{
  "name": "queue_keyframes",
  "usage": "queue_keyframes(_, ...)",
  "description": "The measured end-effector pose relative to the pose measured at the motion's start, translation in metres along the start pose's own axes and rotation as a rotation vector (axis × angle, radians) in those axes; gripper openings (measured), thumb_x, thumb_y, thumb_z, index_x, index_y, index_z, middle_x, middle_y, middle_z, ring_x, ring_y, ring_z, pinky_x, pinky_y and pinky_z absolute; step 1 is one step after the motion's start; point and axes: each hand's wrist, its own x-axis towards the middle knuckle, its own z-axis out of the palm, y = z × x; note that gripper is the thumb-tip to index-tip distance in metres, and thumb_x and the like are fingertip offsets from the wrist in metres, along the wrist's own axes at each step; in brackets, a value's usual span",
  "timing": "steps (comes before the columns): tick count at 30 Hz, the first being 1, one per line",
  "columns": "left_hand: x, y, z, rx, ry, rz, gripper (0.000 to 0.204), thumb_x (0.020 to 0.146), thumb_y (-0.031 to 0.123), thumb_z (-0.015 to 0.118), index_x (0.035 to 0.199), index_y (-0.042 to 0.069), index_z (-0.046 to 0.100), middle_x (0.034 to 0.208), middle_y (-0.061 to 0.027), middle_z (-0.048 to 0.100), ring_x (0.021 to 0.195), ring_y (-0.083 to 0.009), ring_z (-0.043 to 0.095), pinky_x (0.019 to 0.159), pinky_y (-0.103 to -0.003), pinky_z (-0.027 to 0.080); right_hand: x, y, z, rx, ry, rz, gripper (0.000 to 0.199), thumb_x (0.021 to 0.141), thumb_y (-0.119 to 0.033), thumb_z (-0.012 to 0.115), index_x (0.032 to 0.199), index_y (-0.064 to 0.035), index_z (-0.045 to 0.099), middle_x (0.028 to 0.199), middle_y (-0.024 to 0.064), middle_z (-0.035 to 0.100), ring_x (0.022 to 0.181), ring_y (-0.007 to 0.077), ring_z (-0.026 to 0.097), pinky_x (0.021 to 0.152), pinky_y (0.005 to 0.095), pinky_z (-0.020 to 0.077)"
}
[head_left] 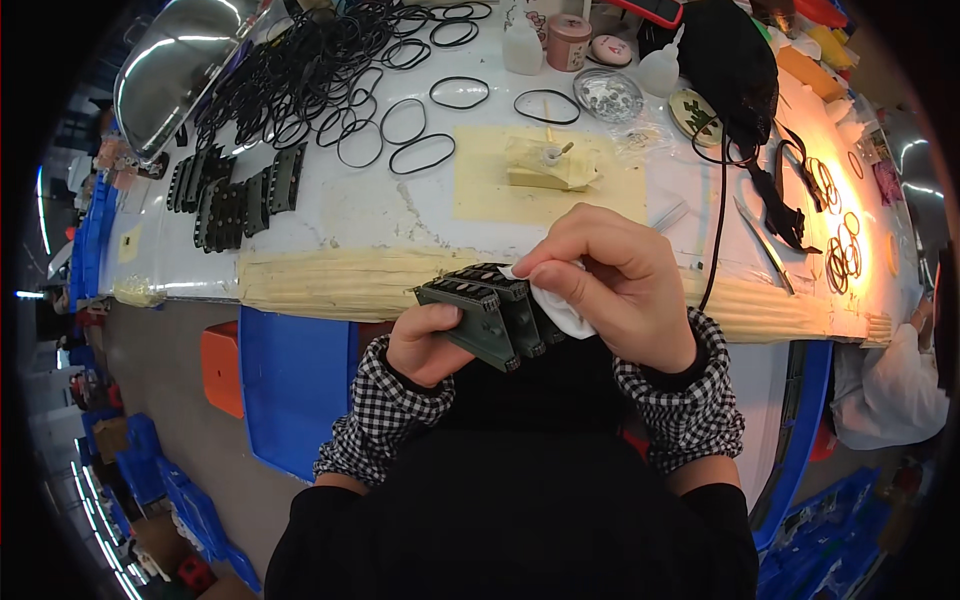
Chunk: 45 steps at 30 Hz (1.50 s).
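Note:
Just off the table's near edge, my left hand [424, 346] grips several dark green slotted plastic pieces [478, 318], fanned side by side, with the thumb on the nearest one. My right hand [618, 284] pinches a crumpled white cloth [566, 306] against the far right end of these pieces. Part of the cloth is hidden under the fingers. Similar dark pieces [222, 214] lie grouped on the table at the left.
Black rubber rings [300, 75] are heaped at the back left, several loose nearby. A yellow taped block [548, 178] stands mid-table. Tweezers [765, 245] and a black cord [722, 215] lie at the right. Blue bin [290, 395] and orange stool [222, 368] stand below.

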Motion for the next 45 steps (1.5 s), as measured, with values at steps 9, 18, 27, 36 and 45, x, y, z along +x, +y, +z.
queue_keyframes(9, 0.005, 0.001, 0.008, -0.006, -0.033, -0.018, 0.070, 0.079, 0.023, 0.066, 0.138, -0.005, 0.039, 0.134, -0.0226, 0.052, 0.126, -0.0361, 0.050, 0.112, -0.060, 0.029, -0.007, -0.006, -0.005, -0.017, 0.212, -0.090, 0.010, 0.084, 0.000, 0.069, 0.094, 0.0019, 0.070, 0.085, 0.0070, 0.067, 0.075, 0.0107, 0.061, 0.063, 0.0232, 0.0480)
queue_keyframes(18, -0.004, 0.022, -0.005, 0.432, -0.076, 0.430, 0.065, 0.073, -0.002, 0.073, 0.130, -0.007, 0.043, 0.126, -0.0202, 0.057, 0.121, -0.0299, 0.056, 0.114, -0.046, 0.032, -0.022, -0.003, -0.081, -1.214, 0.491, -0.172, 0.008, 0.083, -0.001, 0.069, 0.090, 0.0012, 0.070, 0.089, 0.0111, 0.064, 0.073, 0.0195, 0.059, 0.062, 0.0270, 0.0457)
queue_keyframes(27, 0.017, 0.044, -0.003, 1.118, 0.108, 0.837, 0.059, 0.071, 0.001, 0.075, 0.125, -0.002, 0.052, 0.123, -0.0158, 0.061, 0.119, -0.0246, 0.057, 0.118, -0.054, 0.011, 0.028, 0.010, -0.035, -0.956, 0.421, -0.107, 0.012, 0.080, -0.005, 0.072, 0.090, -0.0013, 0.068, 0.078, 0.0079, 0.062, 0.071, 0.0210, 0.058, 0.064, 0.0311, 0.0451)
queue_keyframes(36, 0.018, 0.051, -0.008, 1.167, 0.147, 0.858, 0.055, 0.072, 0.003, 0.075, 0.123, -0.002, 0.055, 0.124, -0.0155, 0.061, 0.121, -0.0266, 0.056, 0.117, -0.055, 0.012, 0.045, 0.031, -0.025, -0.865, 0.356, -0.114, 0.009, 0.078, -0.003, 0.072, 0.085, -0.0012, 0.067, 0.073, 0.0072, 0.060, 0.068, 0.0219, 0.057, 0.061, 0.0320, 0.0443)
queue_keyframes(45, 0.019, 0.048, -0.005, 1.231, 0.131, 0.914, 0.055, 0.073, 0.005, 0.078, 0.123, 0.001, 0.054, 0.124, -0.0126, 0.061, 0.122, -0.0287, 0.055, 0.117, -0.057, 0.012, 0.026, 0.015, 0.017, -0.226, 0.556, -0.098, 0.011, 0.096, -0.005, 0.056, 0.096, 0.0052, 0.055, 0.083, 0.0097, 0.064, 0.073, 0.0155, 0.068, 0.066, 0.0237, 0.0533)
